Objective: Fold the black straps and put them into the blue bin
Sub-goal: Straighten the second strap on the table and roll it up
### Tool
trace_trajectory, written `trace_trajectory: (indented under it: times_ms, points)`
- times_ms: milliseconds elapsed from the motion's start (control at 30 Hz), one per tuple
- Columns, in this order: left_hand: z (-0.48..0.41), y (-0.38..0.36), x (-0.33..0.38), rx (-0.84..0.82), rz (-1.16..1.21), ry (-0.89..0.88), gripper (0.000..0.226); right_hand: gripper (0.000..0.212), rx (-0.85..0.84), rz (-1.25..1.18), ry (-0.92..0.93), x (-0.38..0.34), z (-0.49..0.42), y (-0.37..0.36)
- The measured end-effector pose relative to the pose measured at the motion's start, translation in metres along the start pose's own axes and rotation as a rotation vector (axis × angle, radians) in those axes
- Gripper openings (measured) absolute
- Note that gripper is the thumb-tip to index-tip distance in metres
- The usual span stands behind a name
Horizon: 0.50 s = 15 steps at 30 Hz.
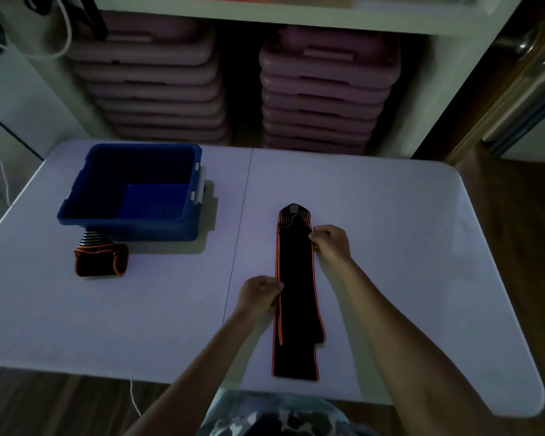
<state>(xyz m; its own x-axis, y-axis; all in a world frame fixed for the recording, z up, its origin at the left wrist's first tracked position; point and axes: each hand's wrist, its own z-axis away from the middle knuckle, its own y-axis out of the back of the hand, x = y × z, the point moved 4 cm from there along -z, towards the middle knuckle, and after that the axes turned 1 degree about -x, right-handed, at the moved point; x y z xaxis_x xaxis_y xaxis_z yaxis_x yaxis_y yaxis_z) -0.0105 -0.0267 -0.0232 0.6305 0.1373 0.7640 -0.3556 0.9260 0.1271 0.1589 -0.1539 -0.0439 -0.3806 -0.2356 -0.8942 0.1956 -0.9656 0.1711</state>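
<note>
A long black strap with orange edging (296, 294) lies lengthwise on the white table (390, 247), doubled over in layers, its striped rounded end pointing away from me. My left hand (260, 294) pinches the strap's left edge near its middle. My right hand (331, 242) pinches the right edge near the far end. A second black strap (100, 259), folded into a short bundle, lies at the near side of the blue bin (76, 196). The bin stands at the table's far left and looks empty.
Behind the table two stacks of purple cases (324, 89) fill a white shelf unit. A white cable (136, 401) hangs below the table's near edge. Wooden floor shows to the right.
</note>
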Motion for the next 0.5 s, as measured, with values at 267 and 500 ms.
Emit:
trace_trajectory:
  times_ms: [267, 500]
  points:
    - [-0.041, -0.003, 0.028, 0.153, -0.039, -0.085, 0.025, 0.017, 0.052, -0.038, -0.047, -0.004, -0.012, -0.007]
    - [-0.038, -0.01, 0.038, 0.212, -0.166, -0.162, 0.018, 0.021, 0.112, 0.098, -0.079, -0.008, -0.01, -0.004]
